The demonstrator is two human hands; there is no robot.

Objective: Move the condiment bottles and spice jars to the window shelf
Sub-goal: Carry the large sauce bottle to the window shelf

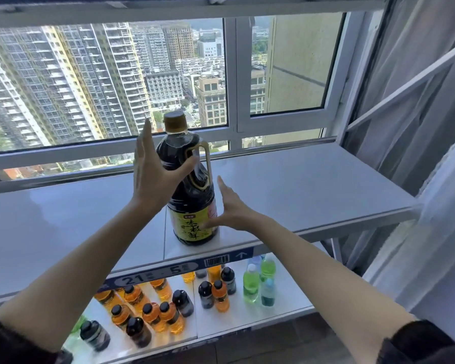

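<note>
A large dark soy sauce bottle (192,195) with a gold cap, a side handle and a yellow label stands upright on the white window shelf (313,185), near its front edge. My left hand (153,169) is beside the bottle's upper left, fingers straight and spread, thumb touching the bottle's shoulder by the handle. My right hand (230,208) is at the bottle's lower right, fingers straight, thumb lying against the label. Neither hand curls round the bottle.
A lower shelf (286,306) under the window shelf holds several small bottles: orange ones (153,313), dark ones (205,291) and green ones (251,285). The window frame (231,132) runs behind the shelf. A grey curtain (418,74) hangs at the right.
</note>
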